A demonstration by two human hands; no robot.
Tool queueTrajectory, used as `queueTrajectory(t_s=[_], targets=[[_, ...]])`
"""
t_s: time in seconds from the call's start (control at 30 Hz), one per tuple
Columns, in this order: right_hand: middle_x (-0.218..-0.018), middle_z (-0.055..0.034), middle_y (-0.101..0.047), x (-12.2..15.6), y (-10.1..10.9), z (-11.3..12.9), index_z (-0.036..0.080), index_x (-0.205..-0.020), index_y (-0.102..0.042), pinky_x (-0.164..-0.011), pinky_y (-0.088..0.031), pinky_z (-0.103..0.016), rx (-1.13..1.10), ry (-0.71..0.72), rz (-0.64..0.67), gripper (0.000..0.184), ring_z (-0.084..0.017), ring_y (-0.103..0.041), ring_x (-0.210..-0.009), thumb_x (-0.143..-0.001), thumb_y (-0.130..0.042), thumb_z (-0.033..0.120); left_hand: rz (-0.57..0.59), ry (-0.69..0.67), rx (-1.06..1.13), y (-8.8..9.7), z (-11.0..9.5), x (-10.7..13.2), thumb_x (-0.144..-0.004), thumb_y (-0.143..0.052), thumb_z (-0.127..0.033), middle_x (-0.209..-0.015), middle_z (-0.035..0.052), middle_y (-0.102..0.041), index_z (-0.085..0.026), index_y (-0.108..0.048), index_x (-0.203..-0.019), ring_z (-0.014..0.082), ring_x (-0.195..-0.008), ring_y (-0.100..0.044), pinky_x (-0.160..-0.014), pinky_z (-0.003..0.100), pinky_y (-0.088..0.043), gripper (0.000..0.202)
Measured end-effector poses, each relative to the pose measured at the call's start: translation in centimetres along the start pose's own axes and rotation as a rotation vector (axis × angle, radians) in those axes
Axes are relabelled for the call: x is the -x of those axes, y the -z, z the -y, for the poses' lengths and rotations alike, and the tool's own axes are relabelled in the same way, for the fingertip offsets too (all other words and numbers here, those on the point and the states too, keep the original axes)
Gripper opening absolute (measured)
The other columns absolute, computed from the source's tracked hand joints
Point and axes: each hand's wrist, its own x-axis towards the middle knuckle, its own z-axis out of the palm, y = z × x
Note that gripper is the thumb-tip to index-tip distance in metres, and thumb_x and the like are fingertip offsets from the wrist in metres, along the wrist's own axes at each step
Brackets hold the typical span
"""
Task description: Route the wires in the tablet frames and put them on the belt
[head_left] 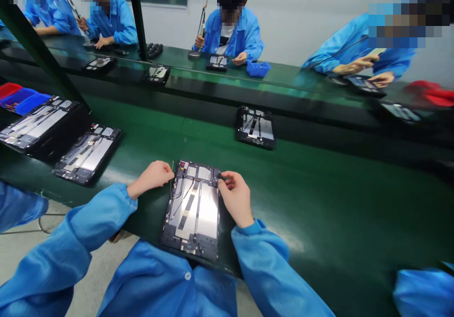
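Note:
An opened tablet lies in front of me near the bench edge, its silvery inside, ribbon strips and dark cables facing up. At its upper left corner, my left hand is closed in a pinch on a thin, pale wire-like piece, which hangs along the tablet's left side; its exact kind is too fine to make out. My right hand has thumb and fingers closed at the upper right corner, gripping the tablet's edge. The fingertips there are partly hidden.
Another opened tablet lies farther back on the green bench. More opened tablets lie at left, near blue bins. A raised shelf crosses behind. Co-workers in blue work opposite; a blue sleeve shows at lower right.

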Motion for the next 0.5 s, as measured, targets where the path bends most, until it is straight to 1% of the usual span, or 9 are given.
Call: queueTrajectory(t_s=[0.03, 0.07, 0.13, 0.17, 0.2, 0.27, 0.3, 0.37, 0.5], targets=[[-0.089, -0.0062, -0.066, 0.6, -0.3, 1.1, 0.02, -0.097, -0.064, -0.071, -0.05, -0.033, 0.057, 0.081, 0.046, 0.019, -0.019, -0.06, -0.073, -0.078, -0.06, 0.023, -0.054, -0.074, -0.019, 0.2, -0.3, 0.7, -0.072, -0.052, -0.019, -0.055, -0.0011, -0.058, -0.015, -0.061, -0.068, 0.0094, -0.048, -0.051, -0.044, 0.019, -0.034, 0.011], [-0.09, -0.0055, -0.066, 1.1, -0.7, 2.1, 0.021, -0.099, -0.065, -0.071, -0.049, -0.032, 0.086, 0.163, 0.149, 0.021, -0.018, -0.059, -0.072, -0.079, -0.061, 0.021, -0.075, -0.162, -0.02, 0.4, -0.6, 1.5, -0.073, -0.053, -0.02, -0.059, -0.0012, -0.059, -0.015, -0.063, -0.071, 0.0096, -0.052, -0.052, -0.048, 0.019, -0.036, 0.011], [-0.089, -0.0036, -0.067, 2.0, -2.2, 4.2, 0.023, -0.104, -0.066, -0.068, -0.048, -0.029, 0.079, 0.289, 0.443, 0.026, -0.016, -0.058, -0.068, -0.079, -0.067, 0.02, -0.024, -0.326, 0.015, 0.8, -1.4, 3.1, -0.077, -0.054, -0.021, -0.065, -0.0012, -0.062, -0.015, -0.065, -0.077, 0.0101, -0.059, -0.054, -0.054, 0.019, -0.039, 0.013], [-0.088, -0.0031, -0.068, 2.3, -3.0, 4.9, 0.022, -0.104, -0.066, -0.067, -0.048, -0.028, 0.068, 0.338, 0.558, 0.027, -0.016, -0.059, -0.068, -0.077, -0.071, 0.02, 0.016, -0.387, 0.029, 1.0, -1.8, 3.8, -0.08, -0.054, -0.022, -0.068, -0.0011, -0.064, -0.015, -0.067, -0.08, 0.0103, -0.062, -0.055, -0.057, 0.02, -0.041, 0.014], [-0.086, -0.0028, -0.068, 2.5, -3.9, 5.5, 0.021, -0.1, -0.067, -0.067, -0.047, -0.027, 0.058, 0.38, 0.634, 0.024, -0.016, -0.059, -0.069, -0.077, -0.074, 0.02, 0.048, -0.432, 0.033, 1.1, -2.2, 4.4, -0.081, -0.055, -0.023, -0.07, -0.001, -0.065, -0.015, -0.068, -0.082, 0.0105, -0.063, -0.055, -0.058, 0.02, -0.041, 0.015], [-0.083, -0.0026, -0.068, 2.5, -5.2, 6.0, 0.019, -0.089, -0.068, -0.068, -0.046, -0.025, 0.049, 0.439, 0.69, 0.013, -0.016, -0.061, -0.072, -0.078, -0.075, 0.019, 0.069, -0.49, 0.022, 1.3, -2.6, 5.3, -0.084, -0.055, -0.024, -0.073, -0.0008, -0.066, -0.016, -0.068, -0.083, 0.0107, -0.065, -0.056, -0.061, 0.02, -0.042, 0.015], [-0.08, -0.0021, -0.068, 2.4, -5.5, 5.9, 0.018, -0.084, -0.067, -0.068, -0.045, -0.025, 0.049, 0.452, 0.695, 0.007, -0.015, -0.061, -0.072, -0.08, -0.073, 0.017, 0.071, -0.502, 0.025, 1.3, -2.7, 5.6, -0.085, -0.056, -0.025, -0.074, -0.0006, -0.066, -0.017, -0.068, -0.085, 0.0109, -0.067, -0.057, -0.062, 0.021, -0.042, 0.015], [-0.074, -0.0001, -0.068, 2.1, -5.6, 5.6, 0.017, -0.078, -0.066, -0.067, -0.044, -0.022, 0.059, 0.455, 0.721, 0.008, -0.013, -0.061, -0.069, -0.081, -0.07, 0.011, 0.066, -0.478, 0.066, 1.2, -2.3, 6.0, -0.087, -0.055, -0.027, -0.078, -0.0004, -0.066, -0.018, -0.067, -0.092, 0.0112, -0.069, -0.058, -0.063, 0.021, -0.043, 0.016], [-0.067, 0.0038, -0.065, 1.6, -4.3, 4.9, 0.018, -0.075, -0.065, -0.063, -0.041, -0.019, 0.124, 0.436, 0.834, 0.015, -0.01, -0.059, -0.061, -0.076, -0.071, 0.005, 0.035, -0.274, 0.166, 0.0, -0.2, 6.5, -0.087, -0.055, -0.027, -0.077, -0.004, -0.058, -0.02, -0.053, -0.111, 0.0085, -0.059, -0.051, -0.054, 0.019, -0.039, 0.025]])
